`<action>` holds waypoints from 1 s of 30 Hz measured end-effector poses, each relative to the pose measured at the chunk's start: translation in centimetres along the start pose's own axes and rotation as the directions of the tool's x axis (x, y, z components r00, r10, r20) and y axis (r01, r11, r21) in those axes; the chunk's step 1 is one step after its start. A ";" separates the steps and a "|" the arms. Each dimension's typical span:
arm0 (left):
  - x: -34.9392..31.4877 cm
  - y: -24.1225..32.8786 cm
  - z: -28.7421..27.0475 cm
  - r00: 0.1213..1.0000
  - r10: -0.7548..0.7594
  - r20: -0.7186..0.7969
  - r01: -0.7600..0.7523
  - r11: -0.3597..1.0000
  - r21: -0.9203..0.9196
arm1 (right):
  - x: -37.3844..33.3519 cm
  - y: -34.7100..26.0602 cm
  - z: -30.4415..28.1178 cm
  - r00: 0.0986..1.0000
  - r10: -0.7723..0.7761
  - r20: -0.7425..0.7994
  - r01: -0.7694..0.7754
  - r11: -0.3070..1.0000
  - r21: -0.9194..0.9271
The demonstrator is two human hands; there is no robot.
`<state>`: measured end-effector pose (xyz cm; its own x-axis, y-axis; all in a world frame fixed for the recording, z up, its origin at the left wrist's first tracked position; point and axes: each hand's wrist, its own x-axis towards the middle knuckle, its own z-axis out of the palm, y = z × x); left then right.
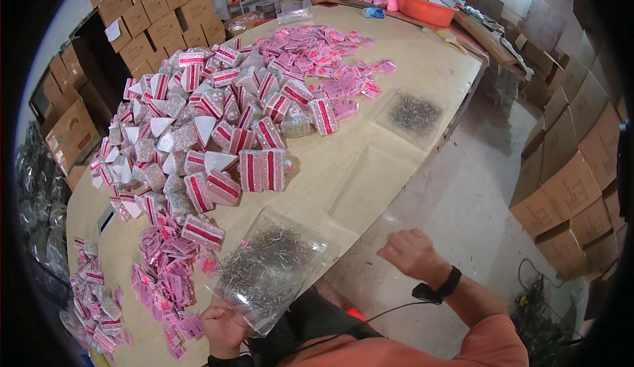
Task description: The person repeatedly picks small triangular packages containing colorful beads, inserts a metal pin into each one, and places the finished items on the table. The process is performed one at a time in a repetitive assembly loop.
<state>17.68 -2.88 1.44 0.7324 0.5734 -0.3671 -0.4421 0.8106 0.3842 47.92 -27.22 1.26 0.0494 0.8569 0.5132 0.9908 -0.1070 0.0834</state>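
A clear shallow plastic tray (pixel 320 249) holding a heap of short thin metal pins (pixel 267 268) lies at the near table edge and juts over it. My left hand (pixel 224 327) is closed on its near left corner. My right hand (pixel 416 253) is raised beyond the table edge, right of the tray, with its fingers curled in; what they hold, if anything, is hidden. Left of the tray spreads a pile of pink printed cards (pixel 162 268). Just behind it, a large heap of glittery cake-slice-shaped pieces (pixel 263 171), pink and white with red stripes, covers the table.
Another clear tray (pixel 415 114) with pins sits near the right table edge (pixel 456 112). More pink cards (pixel 317 53) lie at the back. Beyond are an orange basin (pixel 426 9) and people seated. Cardboard boxes (pixel 561 188) stand right; more are stacked back left. A cable hangs by my right wrist.
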 end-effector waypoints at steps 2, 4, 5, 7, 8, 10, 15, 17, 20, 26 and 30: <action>-1.1 0.6 0.2 0.999 0.016 0.052 -0.013 0.999 -0.049 | 0.4 -1.6 0.8 1.000 -0.019 0.002 0.019 0.999 0.048; -2.2 1.2 0.4 0.987 0.031 0.155 -0.010 0.991 -0.134 | 1.2 -2.9 1.1 0.999 -0.041 -0.013 0.041 0.998 0.053; -2.6 1.5 0.8 0.987 0.066 0.147 -0.045 0.989 -0.143 | 1.7 -3.6 1.1 0.998 -0.052 -0.018 0.053 0.997 0.053; -3.3 1.9 1.5 0.982 0.110 0.155 -0.084 0.982 -0.167 | 2.6 -4.9 1.2 0.998 -0.048 -0.038 0.052 0.993 0.105; -3.7 2.0 1.9 0.978 0.124 0.170 -0.091 0.978 -0.189 | 3.0 -5.6 1.2 0.998 -0.052 -0.046 0.058 0.990 0.132; -4.0 2.0 2.7 0.970 0.110 0.217 -0.063 0.975 -0.213 | 4.0 -6.8 1.3 0.996 -0.085 -0.029 0.089 0.986 0.144; -1.6 -0.4 4.9 0.969 -0.009 0.246 0.010 1.000 -0.002 | 4.8 -8.7 0.8 0.995 -0.097 0.010 0.086 0.923 0.375; 0.2 -1.9 5.5 0.980 -0.074 0.185 0.070 0.997 0.027 | 3.9 -9.0 1.5 0.997 -0.078 -0.006 0.073 0.904 0.420; 3.3 -4.1 4.5 0.978 -0.099 0.183 0.087 0.994 0.073 | 3.3 -9.2 1.8 0.996 -0.086 -0.037 0.094 0.927 0.364; 4.2 -5.8 7.4 0.988 -0.077 0.134 0.051 0.982 0.182 | 3.6 -8.8 2.0 0.993 -0.071 -0.093 0.098 0.940 0.327; 5.6 -6.6 7.8 0.992 -0.070 0.109 0.033 0.950 0.311 | 3.5 -8.7 1.7 0.997 -0.075 -0.035 0.083 0.939 0.334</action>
<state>28.73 -5.99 3.47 0.8138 0.4988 -0.2982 -0.2349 0.7517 0.6163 39.72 -22.48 0.87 -0.0300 0.8442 0.5352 0.9765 0.1391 -0.1645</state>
